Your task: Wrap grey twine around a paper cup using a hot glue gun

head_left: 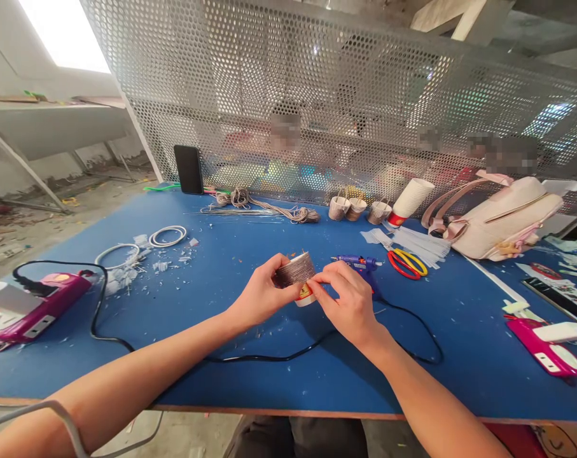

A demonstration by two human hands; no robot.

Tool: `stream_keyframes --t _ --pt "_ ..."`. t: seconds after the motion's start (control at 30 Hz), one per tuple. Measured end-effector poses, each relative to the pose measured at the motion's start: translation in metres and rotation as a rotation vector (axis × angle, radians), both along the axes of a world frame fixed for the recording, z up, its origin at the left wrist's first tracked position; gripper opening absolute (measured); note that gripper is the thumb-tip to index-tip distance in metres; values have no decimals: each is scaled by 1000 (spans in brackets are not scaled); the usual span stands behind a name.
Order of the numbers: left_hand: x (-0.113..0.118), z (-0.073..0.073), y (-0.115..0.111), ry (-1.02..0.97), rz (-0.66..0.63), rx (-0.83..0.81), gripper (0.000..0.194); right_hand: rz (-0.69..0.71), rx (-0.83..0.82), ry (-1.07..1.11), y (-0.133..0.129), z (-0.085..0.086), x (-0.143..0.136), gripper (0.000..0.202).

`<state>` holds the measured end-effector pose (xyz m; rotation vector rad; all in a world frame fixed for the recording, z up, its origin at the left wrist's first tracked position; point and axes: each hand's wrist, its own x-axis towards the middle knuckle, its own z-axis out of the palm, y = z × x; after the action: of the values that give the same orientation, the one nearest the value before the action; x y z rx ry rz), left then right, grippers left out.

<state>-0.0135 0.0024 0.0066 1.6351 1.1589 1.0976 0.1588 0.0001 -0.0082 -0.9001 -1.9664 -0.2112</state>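
Above the middle of the table, my left hand (264, 286) grips a paper cup (298, 275), thumb along its near side. Greyish-brown cord is wound round most of the cup, and a white strip with a red and yellow print shows at its lower end. From the right, my right hand (346, 298) pinches thumb and forefinger together against the cup's side, at the edge of the wound cord. Whatever lies between those fingertips is too small to tell. A blue glue gun (359, 262) lies just behind my right hand.
Scissors (406, 263), clear glue sticks (424, 245), cord-wrapped cups (356, 208) and a cord bundle (298, 213) lie toward the perforated metal screen (250, 83). A black cable (264, 358) crosses in front. Pink power strips (44, 305) and a bag (512, 219) sit at the sides.
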Motion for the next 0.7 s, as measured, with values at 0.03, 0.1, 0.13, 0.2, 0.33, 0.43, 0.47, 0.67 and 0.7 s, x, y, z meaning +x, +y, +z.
stream_keyframes --t 0.03,0.1,0.13,0.2,0.33,0.43,0.47,0.67,0.7 --pt "0 0 0 2 3 -1 19 -5 7 2 0 0 0 11" --pt "0 1 0 3 5 -2 20 -15 16 2 1 -1 1 11" --pt "0 1 0 2 4 -4 21 -19 18 0 2 -1 1 11" --pt "0 2 0 2 -2 -14 23 -22 18 -6 2 -2 2 10" --pt "0 3 -1 -14 -21 -44 20 -22 31 -8 2 -3 2 11" --pt "0 3 -1 -19 -26 -48 18 -21 26 -10 2 -3 1 11" --pt "1 2 -1 -10 -21 -43 19 -21 21 -8 2 -4 1 11" --pt "2 -2 0 32 7 -13 25 -25 20 -6 2 -3 0 13" --pt "1 -2 1 26 12 -7 24 -25 21 -10 2 -3 1 13"
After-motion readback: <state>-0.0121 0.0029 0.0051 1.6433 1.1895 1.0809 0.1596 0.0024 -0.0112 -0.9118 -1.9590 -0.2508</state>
